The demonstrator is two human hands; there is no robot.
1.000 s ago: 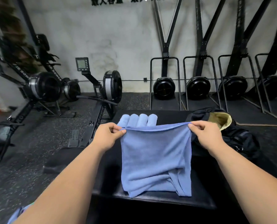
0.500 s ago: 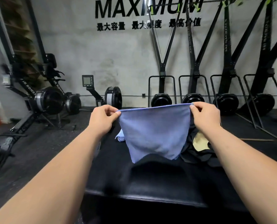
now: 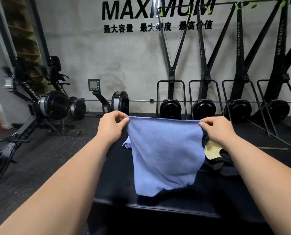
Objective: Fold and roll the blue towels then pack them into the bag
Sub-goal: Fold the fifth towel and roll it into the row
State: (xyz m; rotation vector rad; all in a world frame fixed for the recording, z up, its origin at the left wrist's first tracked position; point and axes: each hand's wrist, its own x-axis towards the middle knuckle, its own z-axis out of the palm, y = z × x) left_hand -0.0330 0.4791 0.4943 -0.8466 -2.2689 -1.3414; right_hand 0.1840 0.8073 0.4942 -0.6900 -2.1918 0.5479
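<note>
Both hands, left hand (image 3: 111, 127) and right hand (image 3: 216, 128), pinch the blue towel's (image 3: 165, 155) top corners, holding it up.

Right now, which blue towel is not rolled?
The hanging towel, pinched at its top corners by left hand and right hand; the rolled towel lies on the bench.

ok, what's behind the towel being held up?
Behind the blue towel, pinched by left hand and right hand: a rolled towel end peeks out on its left, the black bag with tan lining on its right, both on the black bench. Whatever lies between is covered.
</note>
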